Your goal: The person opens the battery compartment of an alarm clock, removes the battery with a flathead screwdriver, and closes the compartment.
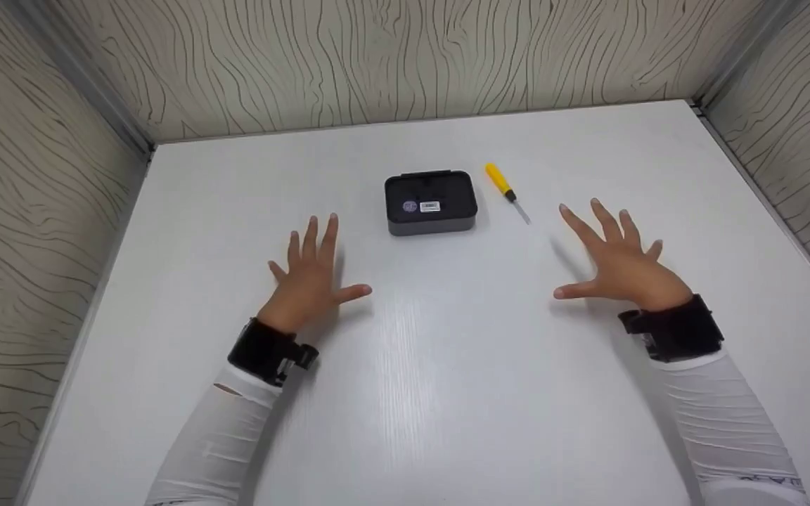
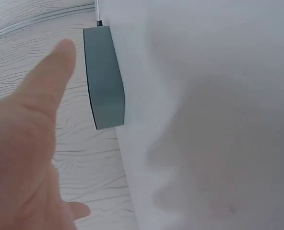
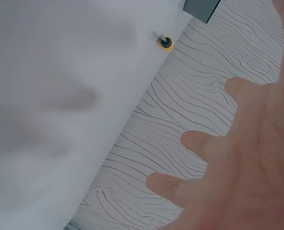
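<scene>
Bench point(image 1: 447, 365): smooth white laminate, faint sheen. Black box point(image 1: 431, 202): matt plastic, small paper labels. Screwdriver point(image 1: 507, 191): glossy yellow plastic handle, metal shaft. Walls point(image 1: 377, 56): wood-grain print.

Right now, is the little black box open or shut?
Shut: the black box lies flat on the table, top unbroken, no gap showing.

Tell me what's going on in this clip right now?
A person has both hands spread over a white table, holding nothing. The left hand and right hand have straight, splayed fingers; whether the palms touch the surface is hard to tell. Beyond the hands sits a small black box with a label on top, and just right of it lies a yellow-handled screwdriver, apart from the box. Neither hand touches either item. Wood-grain walls enclose the table.
</scene>
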